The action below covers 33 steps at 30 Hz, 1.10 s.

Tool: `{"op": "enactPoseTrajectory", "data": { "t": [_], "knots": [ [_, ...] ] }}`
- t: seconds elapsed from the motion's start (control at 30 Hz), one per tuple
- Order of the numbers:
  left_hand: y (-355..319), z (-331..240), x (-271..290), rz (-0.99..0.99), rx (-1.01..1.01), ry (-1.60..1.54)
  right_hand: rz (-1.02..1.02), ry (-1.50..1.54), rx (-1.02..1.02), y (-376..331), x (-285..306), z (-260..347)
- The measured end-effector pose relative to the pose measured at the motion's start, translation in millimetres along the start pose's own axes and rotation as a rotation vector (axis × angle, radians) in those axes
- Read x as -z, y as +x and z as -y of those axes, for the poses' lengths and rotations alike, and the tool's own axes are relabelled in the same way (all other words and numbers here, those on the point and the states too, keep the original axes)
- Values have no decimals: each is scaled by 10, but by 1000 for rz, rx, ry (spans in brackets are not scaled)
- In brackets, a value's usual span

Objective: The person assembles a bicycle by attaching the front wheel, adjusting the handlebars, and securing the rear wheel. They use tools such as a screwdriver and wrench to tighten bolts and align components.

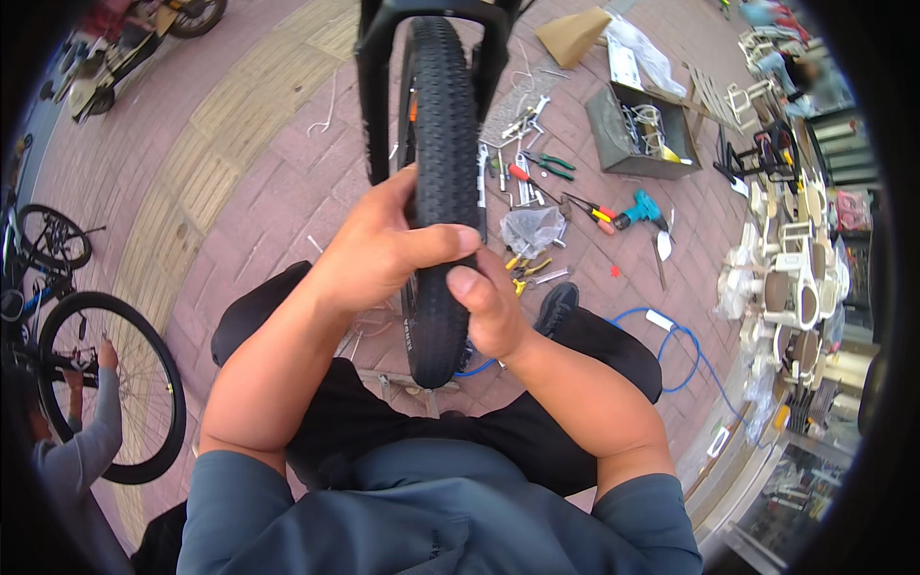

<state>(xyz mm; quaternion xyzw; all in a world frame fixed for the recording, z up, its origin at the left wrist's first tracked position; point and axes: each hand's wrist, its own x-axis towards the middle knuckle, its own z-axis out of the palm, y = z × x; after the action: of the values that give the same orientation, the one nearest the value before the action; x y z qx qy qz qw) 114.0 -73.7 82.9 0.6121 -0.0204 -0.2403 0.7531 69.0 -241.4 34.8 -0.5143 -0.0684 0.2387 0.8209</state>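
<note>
A black knobby bicycle tyre stands upright in front of me, seated between the legs of a black fork. My left hand is wrapped round the tyre from its left side, with the thumb lying across the tread. From the right, my right hand grips the same tyre slightly nearer to me, its thumb pressed on the tread. The thumbs are close to each other. Most of the fingers of both hands are hidden behind the tyre's sides.
Right of the wheel lie green-handled pliers, screwdrivers, a clear plastic bag and a teal power drill. Beyond them stands an open metal toolbox. A blue hose curls near my knee. At left, another person's hand touches a bicycle wheel.
</note>
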Motion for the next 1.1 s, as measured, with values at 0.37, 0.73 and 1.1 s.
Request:
{"op": "enactPoseTrajectory", "data": {
  "t": [0.37,0.73,1.1],
  "knots": [
    [16,-25,-16,-82,39,62,-54,45,121,66,-59,-70],
    [-18,-19,2,-140,109,71,-37,-71,111,96,6,-142],
    [38,-76,155,-40,75,99,-139,-2,140,-92,22,-564]
  ]
}}
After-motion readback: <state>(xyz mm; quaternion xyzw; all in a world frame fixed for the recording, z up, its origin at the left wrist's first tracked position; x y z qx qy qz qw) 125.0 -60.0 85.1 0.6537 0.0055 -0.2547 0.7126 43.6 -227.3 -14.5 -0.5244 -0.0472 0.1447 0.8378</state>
